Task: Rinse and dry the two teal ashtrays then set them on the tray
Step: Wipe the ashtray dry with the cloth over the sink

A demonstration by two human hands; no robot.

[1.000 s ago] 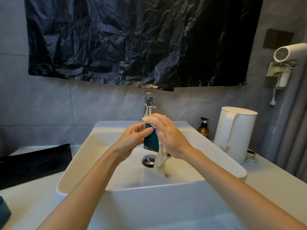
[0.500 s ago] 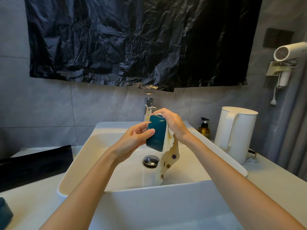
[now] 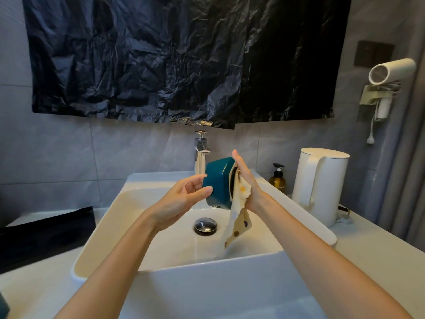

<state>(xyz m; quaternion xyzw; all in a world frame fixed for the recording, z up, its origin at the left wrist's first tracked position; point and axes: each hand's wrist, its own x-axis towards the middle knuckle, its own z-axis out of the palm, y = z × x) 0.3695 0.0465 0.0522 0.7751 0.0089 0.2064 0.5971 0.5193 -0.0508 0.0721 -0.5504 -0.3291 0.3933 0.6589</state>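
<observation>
Over the sink the teal ashtray is held up on edge, just in front of the tap. The left hand pinches its near wall between thumb and curled fingers. The right hand lies flat, fingers straight, pressing a spotted cloth against its open face, and the cloth's tail hangs down into the basin. It looks like glazed ceramic to me: stiff, fairly heavy for its size, slick while damp, and likely to chip if it drops into that hard basin. I'd grip it by opposite walls rather than by 1 edge. I count 2 ashtrays: this 1, and a teal sliver at the lower left edge that is probably the other. There is 1 cloth, and 1 black tray waits on the counter to the left.
</observation>
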